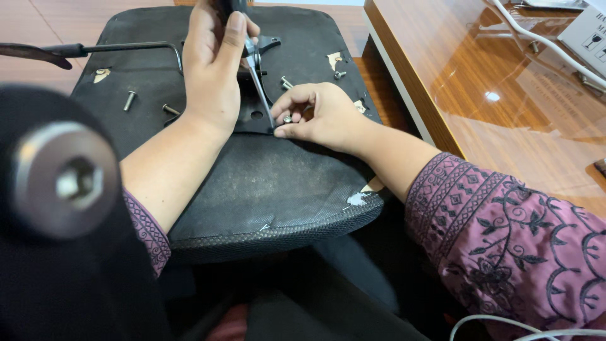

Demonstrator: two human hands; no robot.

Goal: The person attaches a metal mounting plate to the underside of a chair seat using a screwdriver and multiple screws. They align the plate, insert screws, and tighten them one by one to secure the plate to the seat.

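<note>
Pinching a small silver screw [287, 119] between thumb and forefinger, the right hand [319, 117] rests on the black metal plate [252, 117] at the middle of an upturned chair seat [265, 183]. The left hand [211, 63], at eleven o'clock from the screw, is closed around the dark handle of a screwdriver [259, 85], whose shaft slants down so the tip meets the plate just beside the screw. Loose bolts lie on the seat's underside: two [129, 100] at nine o'clock, well apart from the hands, and two more [287, 82] at twelve o'clock, near the right fingers. A lever arm [113, 47] runs off at ten o'clock. A glossy wooden counter [505, 126] stands at three o'clock, with a white cable [543, 41] on it.
</note>
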